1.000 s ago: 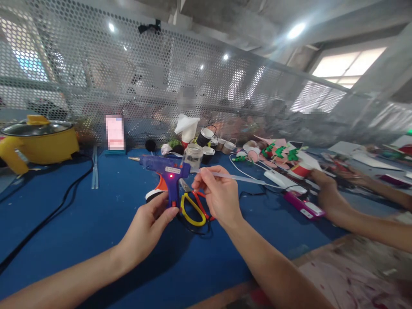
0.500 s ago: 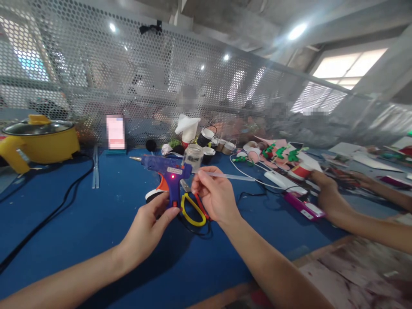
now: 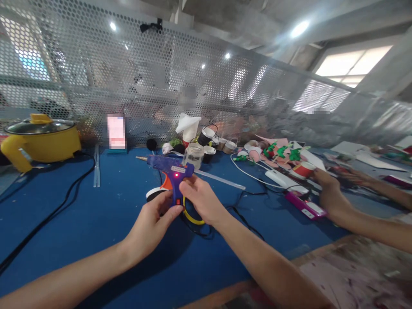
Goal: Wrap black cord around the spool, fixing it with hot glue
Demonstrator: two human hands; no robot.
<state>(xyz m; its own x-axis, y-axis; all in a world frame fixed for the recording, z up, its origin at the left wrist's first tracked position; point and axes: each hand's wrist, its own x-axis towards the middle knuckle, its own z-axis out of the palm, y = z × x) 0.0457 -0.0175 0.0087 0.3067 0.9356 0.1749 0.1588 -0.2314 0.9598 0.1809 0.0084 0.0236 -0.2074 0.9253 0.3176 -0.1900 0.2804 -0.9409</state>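
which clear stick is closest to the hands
The clear stick jutting from the back of the glue gun; the other two lie right of the yellow pot.

We can read no words, brands or numbers here. On the side of the gun [image 3: 169, 164] we see a pale label [image 3: 178, 169] with what looks like fine print, too small for us to make out. Whether the red switch [image 3: 178, 201] low on its grip bears a mark, we cannot tell. The phone [image 3: 116, 132] shows a lit pink screen, blurred into blocks, so we get no text from it.
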